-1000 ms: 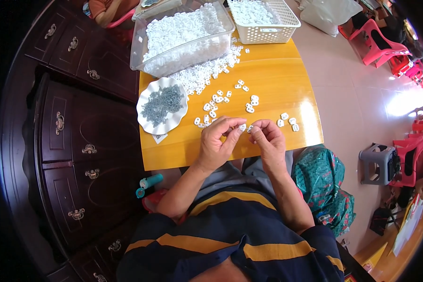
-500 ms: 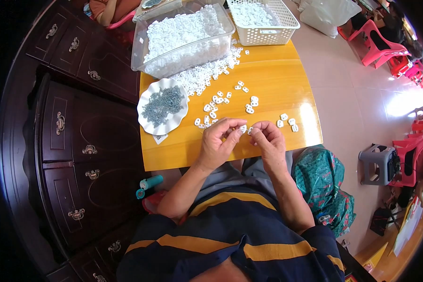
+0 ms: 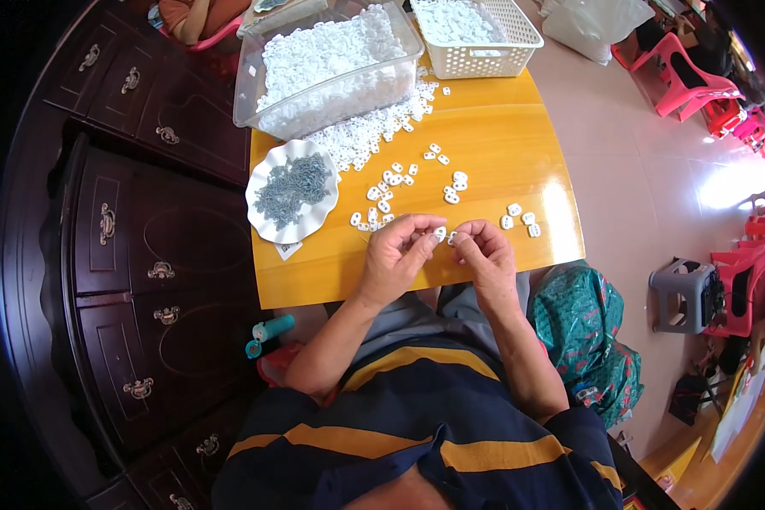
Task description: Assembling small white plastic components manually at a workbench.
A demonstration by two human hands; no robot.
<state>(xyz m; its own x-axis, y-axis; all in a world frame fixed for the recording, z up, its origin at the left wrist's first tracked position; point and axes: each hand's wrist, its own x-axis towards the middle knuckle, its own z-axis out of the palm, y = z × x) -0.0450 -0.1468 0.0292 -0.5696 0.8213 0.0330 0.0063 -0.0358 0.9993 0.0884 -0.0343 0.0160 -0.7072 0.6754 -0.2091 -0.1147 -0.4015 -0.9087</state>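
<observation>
Between thumb and fingertips my left hand [image 3: 395, 257] pinches a small white plastic piece [image 3: 439, 233] with dark holes. Close beside it, my right hand [image 3: 487, 255] pinches another small white piece [image 3: 452, 239], partly covered by the fingers. Both hands are just above the near edge of the wooden table [image 3: 493, 119]. Similar loose white pieces [image 3: 382, 194] lie beyond my left hand, and a few more [image 3: 529, 223] lie right of my right hand. A scalloped white plate [image 3: 259, 212] at the left holds a heap of grey metal pins or screws [image 3: 293, 191].
A clear bin [image 3: 331, 106] and a white perforated basket [image 3: 480, 64], both full of white pieces, stand at the back, with spilled pieces [image 3: 374, 136] in front. Dark drawers [image 3: 178, 229] border the left. Green bags [image 3: 582, 314] sit at the right. Another person's arm [image 3: 195, 21] shows far left.
The view has shifted very slightly. Both hands keep their pinch on the white pieces in nearly the same place.
</observation>
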